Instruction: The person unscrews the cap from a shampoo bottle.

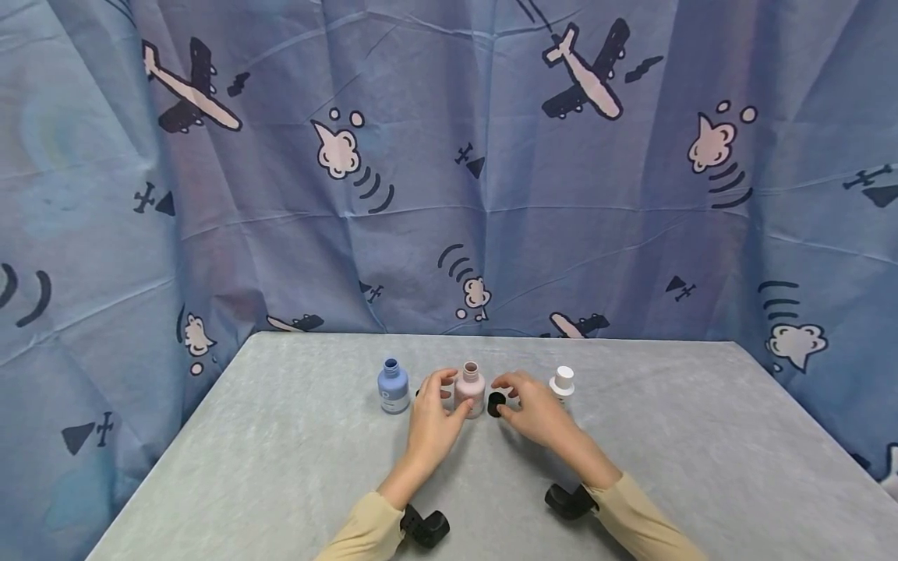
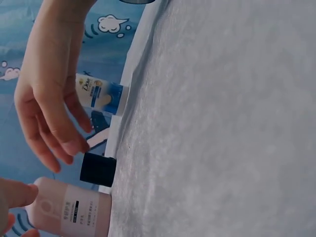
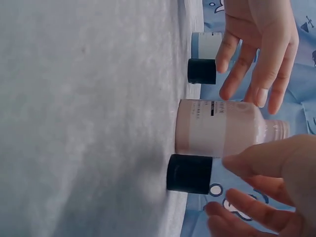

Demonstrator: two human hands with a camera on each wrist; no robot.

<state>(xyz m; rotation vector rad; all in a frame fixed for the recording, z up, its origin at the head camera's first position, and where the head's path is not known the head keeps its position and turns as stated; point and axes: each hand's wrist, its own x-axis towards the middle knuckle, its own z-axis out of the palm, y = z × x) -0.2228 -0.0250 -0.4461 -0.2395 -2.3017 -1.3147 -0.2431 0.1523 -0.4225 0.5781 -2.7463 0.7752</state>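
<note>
A pink bottle (image 1: 470, 393) without a cap stands upright in the middle of the table. My left hand (image 1: 433, 425) is at its left side, thumb and fingers spread; in the left wrist view the thumb (image 2: 19, 192) is at the bottle's shoulder, contact unclear. My right hand (image 1: 540, 413) hovers by a black cap (image 1: 496, 403) that sits on the table just right of the bottle. In the right wrist view, its loosely bent fingers hold nothing. A second black cap (image 3: 202, 71) rests between the pink bottle and an uncapped blue bottle (image 1: 394, 387).
Behind my right hand stands a white bottle (image 1: 562, 382) with a white cap, labelled Dove with a blue base in the left wrist view. The pale table (image 1: 281, 467) ends at a blue curtain (image 1: 421, 156) printed with airplanes. Black wrist devices (image 1: 426, 530) are strapped over both sleeves.
</note>
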